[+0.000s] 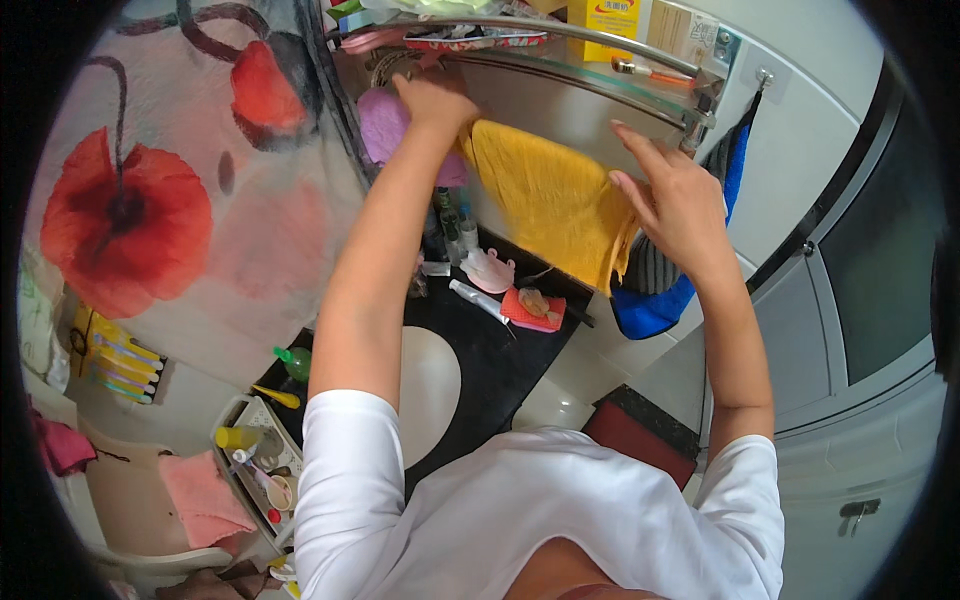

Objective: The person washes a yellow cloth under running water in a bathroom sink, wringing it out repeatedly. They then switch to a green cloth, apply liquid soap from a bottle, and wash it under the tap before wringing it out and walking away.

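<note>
A yellow towel point(550, 195) hangs spread out below the rail, between my two raised hands. My left hand point(436, 100) is at its upper left corner, closed on it, with an outer finger sticking out; the gripping fingertips are hidden. Beside this hand hangs a purple towel point(383, 128). My right hand point(680, 195) is open at the yellow towel's right edge. Its thumb and forefinger are apart, the thumb tip close to the cloth, and its other fingers are partly hidden.
A glass shelf with a metal rail point(580, 48) carries packages above my hands. Below is a black counter point(500, 370) with a white basin point(428, 395), bottles, a tube point(480, 300) and a red sponge-like pad point(535, 312). A blue and grey cloth point(650, 305) hangs at right, near a door point(885, 240).
</note>
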The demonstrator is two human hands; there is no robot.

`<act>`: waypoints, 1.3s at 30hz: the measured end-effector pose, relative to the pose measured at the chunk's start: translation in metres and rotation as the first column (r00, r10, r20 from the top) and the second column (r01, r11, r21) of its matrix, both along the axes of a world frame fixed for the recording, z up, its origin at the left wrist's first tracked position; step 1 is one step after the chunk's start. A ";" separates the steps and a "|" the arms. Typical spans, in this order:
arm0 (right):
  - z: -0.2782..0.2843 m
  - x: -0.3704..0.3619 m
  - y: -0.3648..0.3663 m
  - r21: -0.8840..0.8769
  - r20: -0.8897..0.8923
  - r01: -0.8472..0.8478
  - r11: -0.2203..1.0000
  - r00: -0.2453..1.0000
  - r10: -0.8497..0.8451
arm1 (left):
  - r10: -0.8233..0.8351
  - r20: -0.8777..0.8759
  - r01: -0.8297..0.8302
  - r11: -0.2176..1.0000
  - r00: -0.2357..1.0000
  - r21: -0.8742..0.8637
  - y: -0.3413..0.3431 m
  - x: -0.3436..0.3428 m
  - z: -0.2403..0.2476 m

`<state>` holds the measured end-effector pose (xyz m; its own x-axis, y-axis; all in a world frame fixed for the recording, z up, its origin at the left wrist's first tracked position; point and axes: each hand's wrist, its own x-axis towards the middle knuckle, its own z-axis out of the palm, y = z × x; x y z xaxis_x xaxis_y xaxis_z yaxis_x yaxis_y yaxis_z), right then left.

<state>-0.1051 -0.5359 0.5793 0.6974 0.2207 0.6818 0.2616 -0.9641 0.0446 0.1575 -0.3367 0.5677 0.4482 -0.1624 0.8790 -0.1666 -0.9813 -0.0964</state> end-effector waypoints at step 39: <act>-0.371 0.057 0.160 0.296 -0.869 -0.672 0.679 0.106 0.483 | -0.347 -0.628 0.037 0.892 0.697 -0.451 0.114 -0.352 -0.463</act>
<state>-0.0479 -0.3763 0.2085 0.4252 0.8637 -0.2706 0.7081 -0.5036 -0.4949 -0.1947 -0.2228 0.1048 0.9360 -0.0437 0.3492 -0.2210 -0.8452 0.4865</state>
